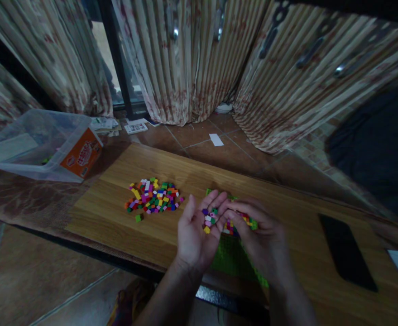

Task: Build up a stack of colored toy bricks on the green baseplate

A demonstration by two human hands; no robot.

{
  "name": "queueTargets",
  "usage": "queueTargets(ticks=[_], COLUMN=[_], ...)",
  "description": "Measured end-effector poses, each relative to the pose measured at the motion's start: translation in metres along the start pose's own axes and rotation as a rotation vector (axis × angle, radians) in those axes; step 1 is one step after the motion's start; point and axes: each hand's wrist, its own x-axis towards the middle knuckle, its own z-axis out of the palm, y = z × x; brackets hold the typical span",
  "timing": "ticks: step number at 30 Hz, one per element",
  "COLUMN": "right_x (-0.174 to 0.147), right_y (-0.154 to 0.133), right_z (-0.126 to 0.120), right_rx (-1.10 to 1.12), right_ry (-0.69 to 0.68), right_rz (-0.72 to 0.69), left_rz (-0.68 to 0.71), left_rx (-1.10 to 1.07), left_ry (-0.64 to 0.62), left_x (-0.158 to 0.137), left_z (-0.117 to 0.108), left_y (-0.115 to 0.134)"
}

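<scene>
Pretty dim room, tbh. Striped, pleated curtains (192, 68) run across the top of the frame, with a dark window frame (118, 59) peeking through upper left. Brown floor tiles (49, 258) with pale grout lower left, smaller mosaic tiles (316, 141) right of center. Long wood-look tabletop (105, 226) slants across the middle.

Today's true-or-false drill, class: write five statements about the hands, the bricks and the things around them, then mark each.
1. The left hand is palm up. True.
2. It is bare of bricks. False: small bricks lie on it.
3. A loose pile lies left of the green baseplate. True.
4. The clear box has a blue label. False: the label is orange.
5. A black slab lies right of the right hand. True.
</scene>
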Motion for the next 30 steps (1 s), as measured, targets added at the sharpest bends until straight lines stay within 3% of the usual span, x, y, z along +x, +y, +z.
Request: queueTargets(ticks=[4,9,14,23,26,30], right_x=[-0.001,-0.001,-0.001,0.0,0.001,0.002], right_y=[-0.004,-0.003,-0.004,0.016,0.027,0.037], right_z=[0.002,0.004,0.006,-0.015,-0.017,-0.013], right_rx=[-0.166,-0.284,-0.259,0.143,0.13,0.024], right_ry=[-0.14,-0.168,-0.13,0.196,0.178,0.047], right_rz=[-0.083,-0.131,-0.111,0.184,0.231,0.227], left_rz=[-0.025,-0.054,-0.06,0.105,0.068,0.025], left_rx=[0.014,0.04,0.012,0.045,0.114,0.175], left_ry=[-0.053,-0.082,-0.066,0.255,0.324,0.348], left_x=[-0.001,-0.001,-0.001,0.006,0.007,0.008], left_z=[-0.001,0.0,0.001,-0.005,-0.007,-0.006], left_y=[0.0,-0.001,-0.001,0.005,0.003,-0.001])
